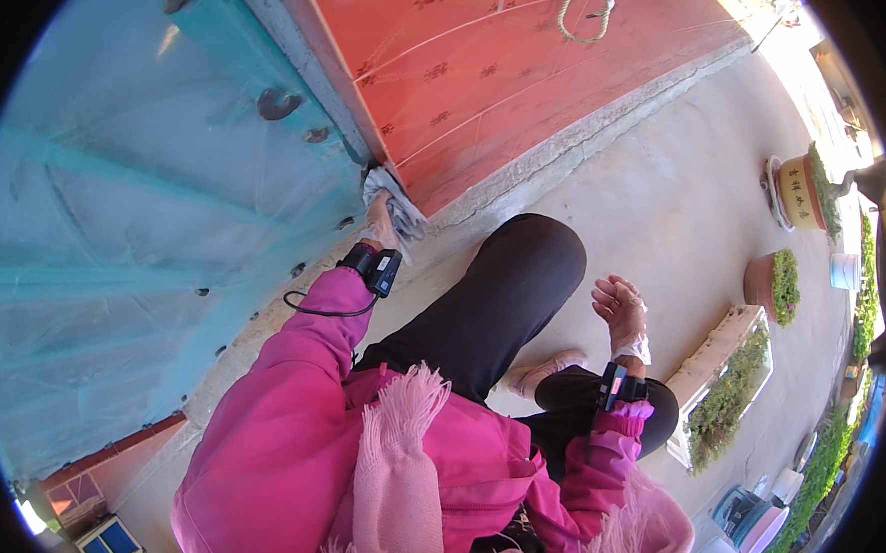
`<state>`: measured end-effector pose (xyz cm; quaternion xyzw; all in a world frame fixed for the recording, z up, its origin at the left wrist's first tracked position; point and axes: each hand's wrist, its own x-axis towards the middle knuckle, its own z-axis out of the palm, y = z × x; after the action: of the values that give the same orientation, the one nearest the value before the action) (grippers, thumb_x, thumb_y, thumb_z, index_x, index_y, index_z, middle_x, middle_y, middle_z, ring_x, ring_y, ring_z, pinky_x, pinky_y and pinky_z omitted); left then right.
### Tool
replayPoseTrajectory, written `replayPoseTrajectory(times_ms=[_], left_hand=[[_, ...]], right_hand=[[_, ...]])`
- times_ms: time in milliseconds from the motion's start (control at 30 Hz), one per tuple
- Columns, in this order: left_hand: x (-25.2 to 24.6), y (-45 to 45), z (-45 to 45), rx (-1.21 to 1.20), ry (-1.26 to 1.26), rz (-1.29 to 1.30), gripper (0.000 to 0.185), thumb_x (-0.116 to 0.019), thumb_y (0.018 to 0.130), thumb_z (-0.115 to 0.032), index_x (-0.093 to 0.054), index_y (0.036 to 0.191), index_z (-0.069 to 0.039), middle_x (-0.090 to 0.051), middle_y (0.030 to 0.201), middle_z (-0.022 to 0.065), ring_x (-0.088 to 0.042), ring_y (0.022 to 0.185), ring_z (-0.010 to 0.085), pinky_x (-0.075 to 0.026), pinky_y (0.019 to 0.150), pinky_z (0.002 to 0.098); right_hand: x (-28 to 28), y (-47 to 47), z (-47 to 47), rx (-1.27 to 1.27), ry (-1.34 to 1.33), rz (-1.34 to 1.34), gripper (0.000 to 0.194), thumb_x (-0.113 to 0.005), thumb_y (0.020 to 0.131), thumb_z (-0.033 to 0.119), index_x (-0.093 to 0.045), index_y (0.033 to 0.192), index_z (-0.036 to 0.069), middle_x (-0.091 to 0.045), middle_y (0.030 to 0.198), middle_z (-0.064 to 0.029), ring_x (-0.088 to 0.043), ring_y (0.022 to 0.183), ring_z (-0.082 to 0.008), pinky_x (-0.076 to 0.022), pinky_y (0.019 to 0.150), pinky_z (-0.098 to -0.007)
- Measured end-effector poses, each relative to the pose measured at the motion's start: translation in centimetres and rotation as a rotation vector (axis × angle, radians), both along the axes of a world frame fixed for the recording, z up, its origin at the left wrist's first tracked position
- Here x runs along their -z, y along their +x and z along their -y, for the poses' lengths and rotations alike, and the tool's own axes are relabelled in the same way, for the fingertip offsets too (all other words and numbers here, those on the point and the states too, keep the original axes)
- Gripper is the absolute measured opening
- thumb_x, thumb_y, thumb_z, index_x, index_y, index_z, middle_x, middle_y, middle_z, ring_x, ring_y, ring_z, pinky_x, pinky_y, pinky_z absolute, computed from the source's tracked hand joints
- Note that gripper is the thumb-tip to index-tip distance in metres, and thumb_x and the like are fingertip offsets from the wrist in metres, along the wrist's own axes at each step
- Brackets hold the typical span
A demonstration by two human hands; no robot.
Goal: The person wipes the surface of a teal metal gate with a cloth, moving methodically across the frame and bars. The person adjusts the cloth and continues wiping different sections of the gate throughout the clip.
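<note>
My left hand [381, 221] holds a crumpled grey-white cloth [396, 204] against the bottom corner where the red tiled wall [471, 102] meets a grey frame [303, 51]. Left of it stands a large panel covered in blue-green translucent sheeting [145, 187]. My right hand [622, 314] is raised above the concrete floor near my bent knee, with nothing in it and its fingers loosely curled and apart. Whitish thin material wraps its wrist and palm edge. Both wrists carry black strapped devices. Pink sleeves and a fringed pink scarf [400, 459] cover much of the lower view.
A rope loop [587, 17] hangs on the red wall. On the concrete floor [633, 184] at right stand a yellow plant pot [798, 194], a brown pot [761, 288] and a white rectangular planter [706, 353]. Buckets [756, 523] stand at lower right. A low ledge runs along the wall.
</note>
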<state>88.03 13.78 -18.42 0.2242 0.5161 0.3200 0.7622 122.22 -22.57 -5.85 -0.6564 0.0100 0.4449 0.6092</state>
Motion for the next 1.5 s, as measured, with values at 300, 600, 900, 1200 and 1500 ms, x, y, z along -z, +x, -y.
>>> replayPoseTrajectory(times_ms=[300, 600, 900, 1200, 1500], left_hand=[[8.4, 0.6, -1.1, -0.092, -0.098, 0.002, 0.036, -0.050, 0.100, -0.043, -0.065, 0.097, -0.010, -0.066, 0.070, 0.0055, -0.061, 0.051, 0.0247, -0.048, 0.044, 0.0397], [5.5, 0.2, -0.8, -0.101, -0.067, 0.272, 0.029, -0.050, 0.094, -0.025, -0.064, 0.103, -0.002, -0.073, 0.096, 0.0151, -0.074, 0.082, 0.0337, -0.062, 0.073, 0.0479], [-5.2, -0.3, 1.0, -0.022, 0.030, 0.190, 0.032, -0.055, 0.097, -0.026, -0.066, 0.114, -0.002, -0.076, 0.106, 0.0161, -0.076, 0.090, 0.0315, -0.065, 0.082, 0.0462], [-5.8, 1.0, 2.0, -0.188, 0.110, 0.119, 0.019, -0.060, 0.098, -0.027, -0.063, 0.097, -0.009, -0.073, 0.087, 0.0108, -0.072, 0.071, 0.0280, -0.060, 0.062, 0.0408], [4.0, 1.0, -0.2, -0.054, -0.100, 0.215, 0.032, -0.055, 0.099, -0.031, -0.064, 0.107, -0.001, -0.075, 0.098, 0.0165, -0.074, 0.080, 0.0333, -0.062, 0.071, 0.0444]], right_hand=[[-0.8, -0.1, -0.1, 0.045, 0.024, -0.031, 0.029, -0.058, 0.102, 0.017, -0.065, 0.126, 0.001, -0.076, 0.108, -0.0163, -0.076, 0.087, -0.0254, -0.0623, 0.076, -0.0359], [-2.1, -0.3, -0.3, 0.032, 0.070, -0.024, 0.030, -0.061, 0.101, 0.017, -0.065, 0.126, 0.001, -0.077, 0.106, -0.0155, -0.076, 0.087, -0.0249, -0.0616, 0.077, -0.0351], [-2.0, -0.3, 0.3, 0.063, 0.080, 0.009, 0.029, -0.060, 0.101, 0.018, -0.065, 0.125, 0.002, -0.077, 0.108, -0.0162, -0.076, 0.087, -0.0252, -0.0623, 0.075, -0.0357], [-1.5, -0.2, 0.3, 0.007, 0.115, 0.021, 0.029, -0.058, 0.104, 0.021, -0.063, 0.126, 0.004, -0.076, 0.109, -0.0153, -0.075, 0.087, -0.0247, -0.0617, 0.074, -0.0355], [-1.0, 0.0, -0.3, -0.013, 0.118, -0.004, 0.032, -0.061, 0.103, 0.021, -0.064, 0.128, 0.002, -0.076, 0.109, -0.0156, -0.076, 0.088, -0.0258, -0.0618, 0.075, -0.0352]])
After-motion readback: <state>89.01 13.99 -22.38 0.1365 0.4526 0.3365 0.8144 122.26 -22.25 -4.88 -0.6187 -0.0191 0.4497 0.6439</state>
